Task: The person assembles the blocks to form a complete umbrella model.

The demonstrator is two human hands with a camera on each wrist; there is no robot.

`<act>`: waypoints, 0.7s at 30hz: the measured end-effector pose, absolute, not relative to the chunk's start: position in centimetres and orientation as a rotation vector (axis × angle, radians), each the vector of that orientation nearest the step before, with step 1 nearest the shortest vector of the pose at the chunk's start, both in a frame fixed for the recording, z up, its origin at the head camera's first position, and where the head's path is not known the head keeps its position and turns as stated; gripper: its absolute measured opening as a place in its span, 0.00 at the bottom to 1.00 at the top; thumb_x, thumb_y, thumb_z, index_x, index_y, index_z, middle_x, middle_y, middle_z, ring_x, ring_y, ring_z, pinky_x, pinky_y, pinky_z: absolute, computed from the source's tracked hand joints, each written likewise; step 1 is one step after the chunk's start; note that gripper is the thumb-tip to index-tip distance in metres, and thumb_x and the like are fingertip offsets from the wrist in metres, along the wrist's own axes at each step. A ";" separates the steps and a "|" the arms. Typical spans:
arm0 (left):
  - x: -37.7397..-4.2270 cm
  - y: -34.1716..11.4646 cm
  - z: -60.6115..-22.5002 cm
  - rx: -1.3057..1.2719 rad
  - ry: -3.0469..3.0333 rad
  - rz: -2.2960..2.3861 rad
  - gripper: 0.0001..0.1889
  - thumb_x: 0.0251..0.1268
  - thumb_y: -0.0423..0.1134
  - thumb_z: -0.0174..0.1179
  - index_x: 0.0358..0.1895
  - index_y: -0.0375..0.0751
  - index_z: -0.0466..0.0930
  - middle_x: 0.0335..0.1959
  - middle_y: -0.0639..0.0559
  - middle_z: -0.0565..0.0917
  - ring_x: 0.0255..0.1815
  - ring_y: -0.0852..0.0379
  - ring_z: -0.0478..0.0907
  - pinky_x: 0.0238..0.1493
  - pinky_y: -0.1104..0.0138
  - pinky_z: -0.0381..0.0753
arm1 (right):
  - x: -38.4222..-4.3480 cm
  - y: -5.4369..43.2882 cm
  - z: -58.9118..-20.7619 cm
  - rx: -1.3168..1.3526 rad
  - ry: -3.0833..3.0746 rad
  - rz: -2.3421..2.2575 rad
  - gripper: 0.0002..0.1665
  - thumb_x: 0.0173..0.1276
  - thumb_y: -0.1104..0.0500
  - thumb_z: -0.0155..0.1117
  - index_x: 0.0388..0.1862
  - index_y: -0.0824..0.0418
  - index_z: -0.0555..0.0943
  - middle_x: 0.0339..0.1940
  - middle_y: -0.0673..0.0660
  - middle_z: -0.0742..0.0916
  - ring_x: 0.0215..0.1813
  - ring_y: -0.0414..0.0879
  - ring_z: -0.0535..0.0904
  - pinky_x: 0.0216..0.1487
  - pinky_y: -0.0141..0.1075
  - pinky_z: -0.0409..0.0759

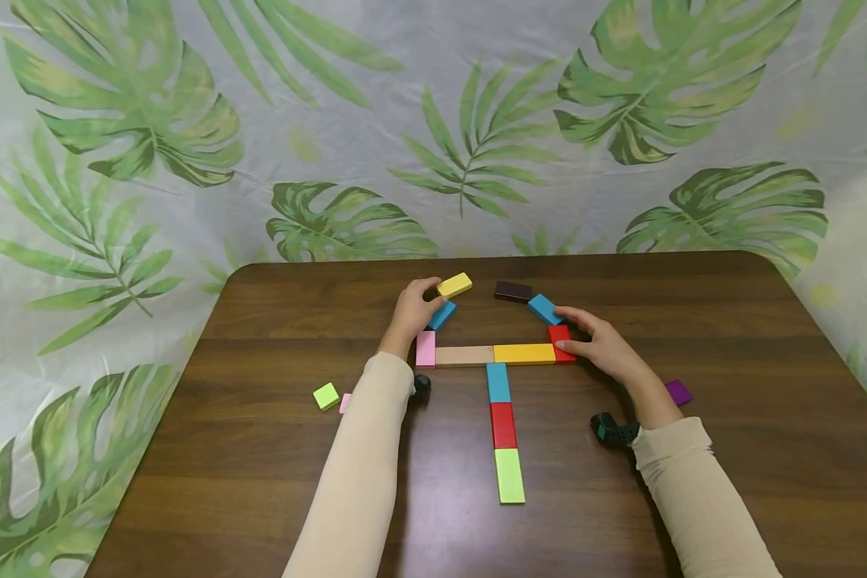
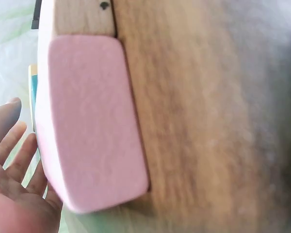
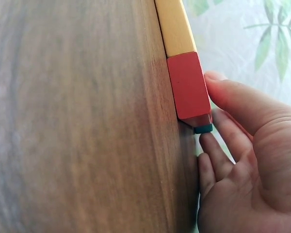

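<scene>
Wooden blocks lie flat in an outline with a stem on the table. My left hand (image 1: 412,311) is at the upper left, its fingertips right at the near end of a yellow block (image 1: 455,284) and its thumb by a blue block (image 1: 443,315). A pink block (image 2: 94,121) stands out close in the left wrist view, beside the relaxed fingers. On the opposite side, my right hand (image 1: 603,347) lays its thumb on a red block (image 3: 189,86), while its extended index finger reaches a second blue block (image 1: 545,309). Beyond that lies a dark brown block (image 1: 513,291).
A natural wood block (image 1: 464,356) and an orange-yellow block (image 1: 523,353) form a crossbar. Below it run blue, red and lime blocks (image 1: 509,475). Loose pieces include a lime block (image 1: 326,396), a partly hidden pink one and a purple block (image 1: 678,392). A leaf-patterned curtain (image 1: 477,120) hangs behind the table.
</scene>
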State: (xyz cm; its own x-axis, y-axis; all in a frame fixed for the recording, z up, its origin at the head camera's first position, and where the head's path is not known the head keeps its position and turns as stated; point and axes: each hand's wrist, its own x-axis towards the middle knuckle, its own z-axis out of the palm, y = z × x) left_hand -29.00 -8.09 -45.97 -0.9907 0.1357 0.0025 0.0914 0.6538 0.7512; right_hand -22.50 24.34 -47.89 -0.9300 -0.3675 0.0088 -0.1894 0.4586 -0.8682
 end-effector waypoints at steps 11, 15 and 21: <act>-28.8 -7.6 -45.7 0.141 2.815 1.228 0.20 0.64 0.40 0.54 0.60 0.46 0.71 0.61 0.51 0.68 0.59 0.46 0.61 0.56 0.55 0.62 | -22.2 23.8 -46.7 -0.467 2.504 -1.483 0.34 0.63 0.61 0.60 0.66 0.66 0.61 0.65 0.67 0.64 0.67 0.63 0.51 0.62 0.57 0.47; -28.8 -7.4 -45.6 0.147 2.830 1.182 0.20 0.64 0.41 0.54 0.60 0.48 0.71 0.60 0.53 0.68 0.58 0.47 0.62 0.55 0.56 0.63 | -21.5 23.2 -45.3 -0.454 2.489 -1.494 0.33 0.63 0.65 0.58 0.65 0.70 0.60 0.64 0.70 0.63 0.67 0.65 0.50 0.62 0.58 0.46; -28.8 -7.2 -45.6 0.202 2.857 1.058 0.21 0.64 0.43 0.54 0.61 0.50 0.70 0.61 0.55 0.68 0.59 0.47 0.62 0.56 0.54 0.59 | -20.9 22.8 -44.4 -0.448 2.488 -1.492 0.32 0.63 0.66 0.57 0.65 0.71 0.59 0.64 0.71 0.62 0.67 0.65 0.49 0.62 0.58 0.46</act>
